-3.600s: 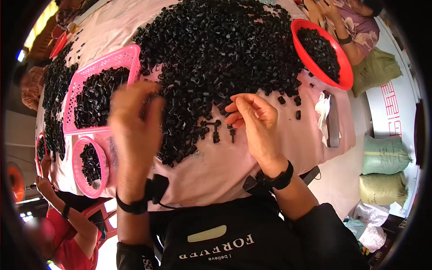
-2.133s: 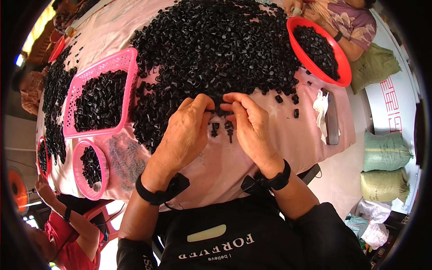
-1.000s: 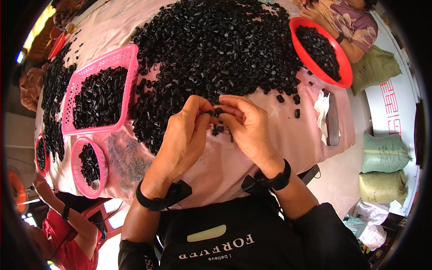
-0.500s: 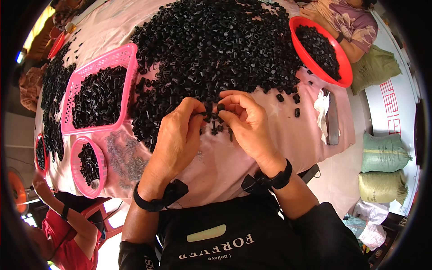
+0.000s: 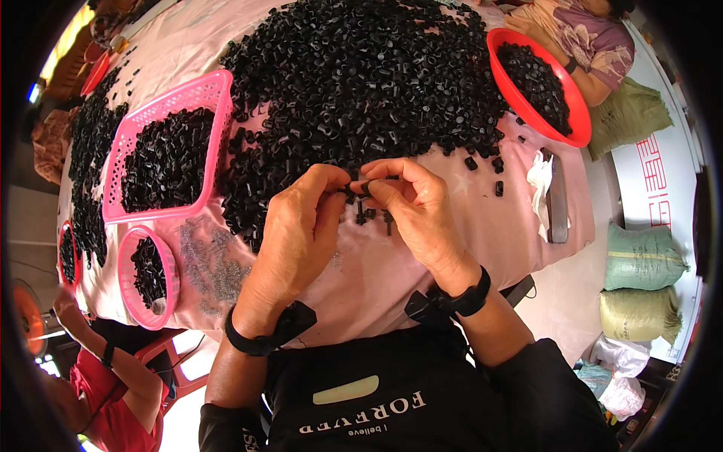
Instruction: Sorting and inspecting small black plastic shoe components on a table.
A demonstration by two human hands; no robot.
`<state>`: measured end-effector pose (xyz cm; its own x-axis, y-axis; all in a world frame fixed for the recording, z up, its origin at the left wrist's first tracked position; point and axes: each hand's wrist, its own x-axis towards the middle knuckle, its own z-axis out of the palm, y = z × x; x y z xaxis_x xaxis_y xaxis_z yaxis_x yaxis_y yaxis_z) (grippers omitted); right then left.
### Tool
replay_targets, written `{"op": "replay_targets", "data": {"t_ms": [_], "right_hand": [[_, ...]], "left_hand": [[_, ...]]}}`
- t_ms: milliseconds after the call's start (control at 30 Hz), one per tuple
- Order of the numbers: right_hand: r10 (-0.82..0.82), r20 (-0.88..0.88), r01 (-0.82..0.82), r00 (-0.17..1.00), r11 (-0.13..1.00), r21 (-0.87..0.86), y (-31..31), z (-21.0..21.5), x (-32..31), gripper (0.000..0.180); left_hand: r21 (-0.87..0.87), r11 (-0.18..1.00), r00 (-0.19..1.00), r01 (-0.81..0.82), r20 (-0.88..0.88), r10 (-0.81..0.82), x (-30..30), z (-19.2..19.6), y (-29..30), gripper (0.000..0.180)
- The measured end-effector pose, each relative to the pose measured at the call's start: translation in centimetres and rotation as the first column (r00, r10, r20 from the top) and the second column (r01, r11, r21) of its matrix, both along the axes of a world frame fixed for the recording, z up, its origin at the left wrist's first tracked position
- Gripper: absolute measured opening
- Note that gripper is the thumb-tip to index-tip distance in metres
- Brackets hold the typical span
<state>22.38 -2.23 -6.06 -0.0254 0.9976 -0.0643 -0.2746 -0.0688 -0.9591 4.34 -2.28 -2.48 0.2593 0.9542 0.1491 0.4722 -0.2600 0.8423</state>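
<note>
At the near edge of a big heap of small black plastic parts [image 5: 354, 90], my two hands meet over the pink cloth. My left hand [image 5: 300, 218] pinches a small black plastic part [image 5: 349, 190] between thumb and fingertips. Against it, my right hand [image 5: 416, 207] holds another small black part [image 5: 367, 187] in a pinch. The two pieces are close together, and fingers cover much of them, so I cannot tell whether they are joined. Just below the fingertips, a few loose black pieces [image 5: 361, 217] lie on the cloth.
Left of me stand a pink rectangular basket [image 5: 221, 143] and a round pink basket [image 5: 174, 280], both with black parts. Small grey metal pieces [image 5: 211, 264] lie beside them. A red basin [image 5: 580, 124] and a dark long-handled tool [image 5: 557, 200] are right. Co-workers sit at far right and lower left.
My hands have come slightly closer together, bringing the right hand's black part up to the one in my left.
</note>
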Motion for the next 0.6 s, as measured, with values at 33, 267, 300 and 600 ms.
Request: {"op": "replay_targets", "data": {"t_ms": [33, 267, 300, 600], "right_hand": [[-0.004, 0.101, 0.002, 0.995, 1.0, 0.023, 0.0, -0.1, 0.2, 0.007], [-0.06, 0.345, 0.016, 0.937, 0.992, 0.129, 0.0, -0.3, 0.7, 0.007], [-0.058, 0.343, 0.014, 0.938, 0.992, 0.128, 0.0, -0.2, 0.6, 0.007], [-0.025, 0.159, 0.023, 0.987, 1.0, 0.016, 0.0, -0.3, 0.5, 0.015]], "left_hand": [[0.009, 1.0, 0.999, -0.026, 0.03, 0.026, 0.1, 0.0, -0.1, 0.014], [0.085, 0.991, 0.99, 0.099, -0.105, -0.09, -0.2, -0.4, -0.2, 0.016], [0.106, 0.981, 0.979, 0.164, -0.143, -0.148, -0.4, -0.9, -0.3, 0.018], [0.072, 0.978, 0.963, 0.196, -0.203, -0.178, -0.4, -0.1, -1.0, 0.015]]}}
